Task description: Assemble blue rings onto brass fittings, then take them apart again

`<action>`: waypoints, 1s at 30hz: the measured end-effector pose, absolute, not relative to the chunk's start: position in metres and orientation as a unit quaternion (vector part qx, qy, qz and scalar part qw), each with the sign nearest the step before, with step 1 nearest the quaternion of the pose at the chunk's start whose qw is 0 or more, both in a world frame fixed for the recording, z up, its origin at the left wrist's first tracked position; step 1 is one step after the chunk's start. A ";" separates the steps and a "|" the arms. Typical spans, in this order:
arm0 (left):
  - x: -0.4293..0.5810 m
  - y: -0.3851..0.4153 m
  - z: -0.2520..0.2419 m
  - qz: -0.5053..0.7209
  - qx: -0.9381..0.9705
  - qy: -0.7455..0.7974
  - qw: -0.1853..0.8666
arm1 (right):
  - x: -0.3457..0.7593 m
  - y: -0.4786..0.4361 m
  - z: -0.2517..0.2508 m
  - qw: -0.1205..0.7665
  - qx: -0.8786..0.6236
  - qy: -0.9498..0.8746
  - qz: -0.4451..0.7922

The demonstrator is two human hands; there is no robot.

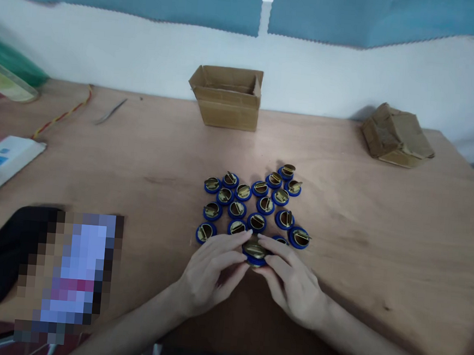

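Observation:
Both hands meet at the near edge of a wooden table (pixel 381 221). My left hand (pixel 209 271) and my right hand (pixel 290 283) pinch one round blue-rimmed disc with a brass clip (pixel 254 251) between their fingertips, from either side. Just beyond it lie several more blue-rimmed brass discs (pixel 255 206), spread flat in a loose cluster on the table. The fingers of both hands are curled inward around the held disc.
An open cardboard box (pixel 228 96) stands at the back middle. A crumpled cardboard box (pixel 396 135) lies at the back right. A white power strip (pixel 4 159) and red-yellow wires (pixel 61 114) sit at the left. A black pad with a blurred patch (pixel 4 257) lies near left.

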State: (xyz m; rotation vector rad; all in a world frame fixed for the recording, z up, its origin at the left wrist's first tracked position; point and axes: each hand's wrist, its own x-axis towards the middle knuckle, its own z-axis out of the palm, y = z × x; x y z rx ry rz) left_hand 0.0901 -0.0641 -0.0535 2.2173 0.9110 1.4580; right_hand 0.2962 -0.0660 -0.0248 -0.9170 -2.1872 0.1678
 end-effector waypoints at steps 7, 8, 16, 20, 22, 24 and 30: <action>0.089 -0.063 -0.051 0.501 0.785 0.329 0.156 | 0.294 -0.067 -0.023 0.393 -0.361 -0.842 0.076; 0.089 -0.063 -0.050 0.505 0.782 0.330 0.157 | 0.293 -0.067 -0.022 0.388 -0.371 -0.840 0.084; 0.087 -0.065 -0.043 0.490 0.792 0.340 0.130 | 0.292 -0.069 -0.017 0.389 -0.389 -0.828 0.103; 0.087 -0.066 -0.044 0.494 0.781 0.352 0.148 | 0.292 -0.070 -0.017 0.413 -0.368 -0.826 0.111; 0.088 -0.067 -0.043 0.497 0.771 0.366 0.157 | 0.292 -0.070 -0.017 0.422 -0.358 -0.824 0.117; 0.088 -0.067 -0.043 0.506 0.761 0.372 0.164 | 0.291 -0.070 -0.019 0.428 -0.354 -0.822 0.126; 0.085 -0.063 -0.039 0.539 0.755 0.328 0.178 | 0.290 -0.069 -0.023 0.443 -0.353 -0.798 0.205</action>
